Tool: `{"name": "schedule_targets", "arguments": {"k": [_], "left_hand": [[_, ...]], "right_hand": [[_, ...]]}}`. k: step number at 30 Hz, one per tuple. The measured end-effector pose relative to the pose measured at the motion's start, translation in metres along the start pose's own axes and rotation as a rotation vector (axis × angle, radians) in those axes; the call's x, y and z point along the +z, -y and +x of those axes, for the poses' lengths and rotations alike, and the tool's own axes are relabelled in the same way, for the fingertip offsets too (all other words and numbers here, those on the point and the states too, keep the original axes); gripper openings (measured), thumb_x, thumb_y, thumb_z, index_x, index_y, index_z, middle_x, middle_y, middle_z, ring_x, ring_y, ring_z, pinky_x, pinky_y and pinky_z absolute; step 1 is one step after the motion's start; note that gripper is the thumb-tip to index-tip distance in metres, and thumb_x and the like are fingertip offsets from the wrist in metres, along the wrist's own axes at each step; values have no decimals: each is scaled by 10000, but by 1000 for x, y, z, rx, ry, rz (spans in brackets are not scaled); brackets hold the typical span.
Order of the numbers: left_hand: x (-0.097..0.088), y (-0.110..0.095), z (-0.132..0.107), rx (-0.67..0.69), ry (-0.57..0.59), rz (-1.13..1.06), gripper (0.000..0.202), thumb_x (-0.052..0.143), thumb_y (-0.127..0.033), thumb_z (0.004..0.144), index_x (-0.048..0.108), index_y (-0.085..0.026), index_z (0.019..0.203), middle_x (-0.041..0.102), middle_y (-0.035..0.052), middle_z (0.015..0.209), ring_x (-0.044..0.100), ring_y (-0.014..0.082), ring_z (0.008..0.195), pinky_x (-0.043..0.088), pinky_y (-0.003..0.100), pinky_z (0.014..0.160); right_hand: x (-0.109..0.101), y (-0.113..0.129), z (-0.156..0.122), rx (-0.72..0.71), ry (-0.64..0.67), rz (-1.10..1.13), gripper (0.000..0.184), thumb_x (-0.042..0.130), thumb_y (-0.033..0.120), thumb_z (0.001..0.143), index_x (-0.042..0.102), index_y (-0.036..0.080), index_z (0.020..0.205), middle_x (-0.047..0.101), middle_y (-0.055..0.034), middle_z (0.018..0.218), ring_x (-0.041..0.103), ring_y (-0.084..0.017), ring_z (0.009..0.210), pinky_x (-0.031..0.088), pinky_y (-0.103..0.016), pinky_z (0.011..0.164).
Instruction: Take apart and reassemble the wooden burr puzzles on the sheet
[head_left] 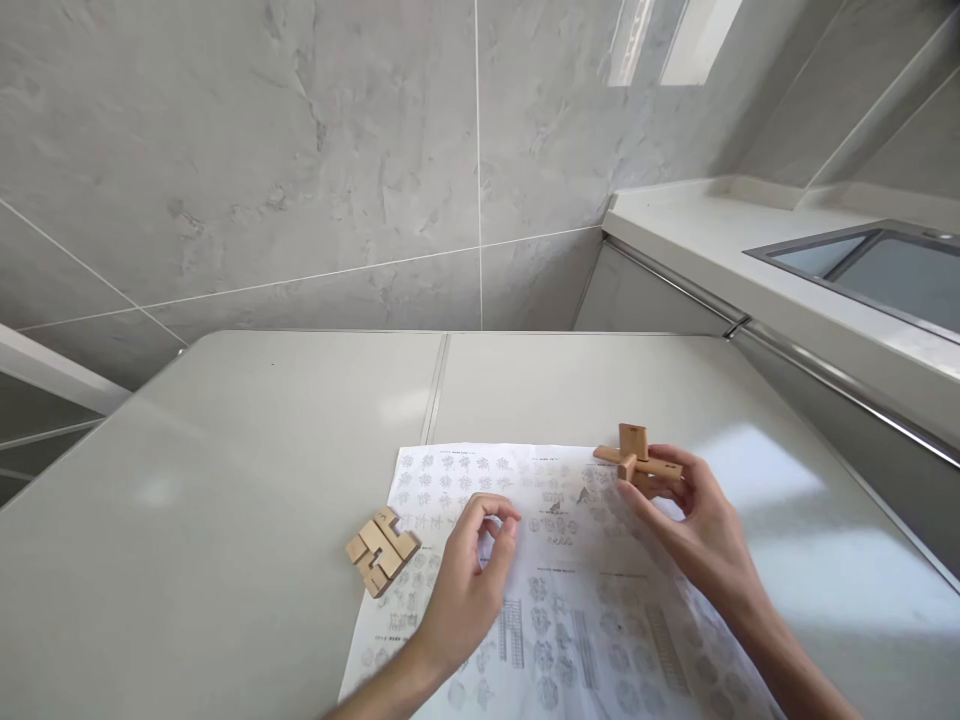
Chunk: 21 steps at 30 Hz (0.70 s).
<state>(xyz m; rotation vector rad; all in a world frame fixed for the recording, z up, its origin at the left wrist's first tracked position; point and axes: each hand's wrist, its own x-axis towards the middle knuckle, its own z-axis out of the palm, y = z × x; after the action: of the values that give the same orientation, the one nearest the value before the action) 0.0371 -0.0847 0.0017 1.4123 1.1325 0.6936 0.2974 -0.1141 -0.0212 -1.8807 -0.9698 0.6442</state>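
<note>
A grey, marbled wall [300,150] with pale joints fills the far side of the room, and a white counter [675,210] with a metal-rimmed sink [832,289] runs along the right. Below the wall spreads the bench [225,450], pale and glossy, crossed by a narrow seam [436,390] and bright with reflected light at its right side. On its near part lies a white sheet [555,585] printed with rows of small diagrams, their details too fine to read. The left hand [472,580] is over the sheet in a loose, part-open curl, thumb and fingertips close together with nothing visible between them. The right hand [705,530] grips a wooden cross [632,465] of interlocking bars between thumb and fingers, near the sheet's far right edge. The step in hand seems to be handling this joined piece; any next move on it would call for a steady pinch, lest the bars slip apart. A flat cluster of wooden blocks [391,562] lies across the sheet's left edge, near the left hand but apart from it.
</note>
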Motion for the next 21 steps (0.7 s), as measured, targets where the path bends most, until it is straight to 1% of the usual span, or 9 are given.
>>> {"name": "schedule_targets", "arguments": {"k": [2,4,8,13,17,19,21], "left_hand": [[0,1,-1,28,31,32,249,486,-478,1082,619,-267,1077,630,58,1107,562,239,1040,478,351,881],[1,2,-2,49,55,56,245,479,-467,1086,619,-266,1075,627,59,1092,550,236,1025,472,342,853],[0,1,-2,48,77,61,236,478,-450,1086,619,-262,1069,631,65,1089,550,235,1011,467,326,791],[0,2,-2,49,74,56,236,483,-457,1080,618,-263,1073,629,74,1095,546,247,1016,462,328,760],[0,4,-3,40,86,62,228,482,-461,1079,609,-272,1075,625,75,1106,537,255,1030,459,329,755],[0,4,-3,40,96,68,231,474,-463,1083,607,-274,1077,623,76,1109,533,256,1034,462,339,777],[0,4,-3,51,101,81,230,469,-459,1086,606,-275,1076,621,74,1109,533,256,1039,465,359,830]], "right_hand": [[-3,-2,5,36,-60,-45,700,817,660,747,615,273,1294,793,-101,1131,751,-352,1046,577,-491,871],[-5,-4,9,64,-92,-80,723,818,674,728,624,267,1293,796,-101,1090,753,-356,1033,577,-466,831],[-7,-4,13,124,-125,-133,769,815,712,682,636,267,1283,796,-101,1033,757,-358,984,576,-450,776],[-8,-4,16,133,-139,-198,794,813,717,664,640,253,1285,786,-111,1019,751,-358,954,572,-454,763],[-10,-8,18,93,-156,-238,783,801,714,691,644,231,1286,775,-110,980,745,-333,854,562,-427,699],[-11,-11,19,79,-157,-261,791,781,728,708,640,221,1297,772,-115,999,731,-316,801,551,-422,679],[-13,-14,22,90,-142,-281,820,751,750,728,622,218,1339,770,-124,1065,718,-309,789,545,-428,683]]}}
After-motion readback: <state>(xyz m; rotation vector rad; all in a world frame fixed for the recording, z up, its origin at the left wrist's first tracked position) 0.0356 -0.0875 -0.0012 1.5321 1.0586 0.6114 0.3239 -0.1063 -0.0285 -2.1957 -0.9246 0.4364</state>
